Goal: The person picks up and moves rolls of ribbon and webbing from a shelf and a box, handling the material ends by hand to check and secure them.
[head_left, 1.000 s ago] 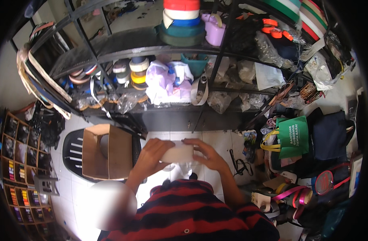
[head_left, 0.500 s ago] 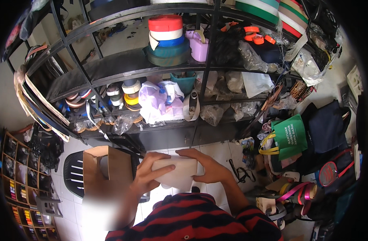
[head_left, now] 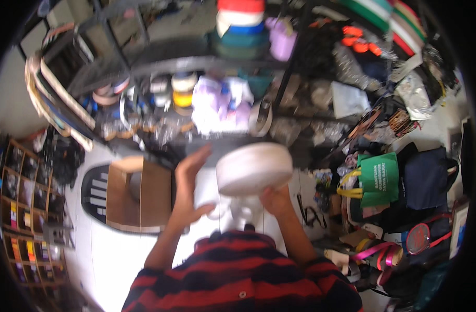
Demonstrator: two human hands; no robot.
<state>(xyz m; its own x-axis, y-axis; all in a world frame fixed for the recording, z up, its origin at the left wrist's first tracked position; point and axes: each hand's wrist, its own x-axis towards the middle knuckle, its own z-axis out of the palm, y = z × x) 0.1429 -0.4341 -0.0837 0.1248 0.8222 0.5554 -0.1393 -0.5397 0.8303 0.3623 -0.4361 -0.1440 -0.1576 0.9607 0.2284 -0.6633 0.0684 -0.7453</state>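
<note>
- The grip of the right hand (head_left: 274, 200) is holding tight to the white roll (head_left: 254, 169) by its low right edge.
- The roll is leaning up and left from that grip, its long side running sideways.
- The left hand (head_left: 187, 182) is hanging apart, fingers spread.
- The brown box (head_left: 159, 200) is holding something grey, too blurry to name.

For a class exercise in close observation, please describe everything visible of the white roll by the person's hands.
The white roll is a thick, round, off-white disc, possibly wound tape or strap, though blur hides its surface detail. It looks whole, with no loose end discernible. It is tilted and held up beyond the striped shirt. The right hand grips its lower right edge; the open left hand is apart from it.
</note>
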